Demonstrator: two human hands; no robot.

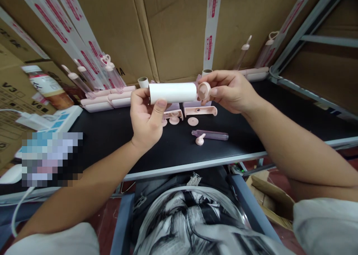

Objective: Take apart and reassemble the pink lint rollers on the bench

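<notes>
A white tube (176, 92) lies level in my left hand (147, 117), with the thumb in front and the fingers behind it. At the tube's right end, my right hand (232, 91) pinches a round pink cap (204, 91) between thumb and fingers. Whether cap and tube touch is hard to tell. Below them on the black table (167, 150) are a pink disc (192, 121), a clear purple tube (214, 135) and a small pink piece with a loop (200, 139). Pink holders (200, 111) stand just behind, partly hidden by my hands.
Pink-and-white cases (121, 98) with clear tubes (114, 78) stand at the back left, others (256, 74) at the back right. A bottle (46, 87), a power strip (67, 115) and a blurred-out object (52, 156) are at left. Cardboard (179, 31) rises behind; a metal frame (304, 27) is at right.
</notes>
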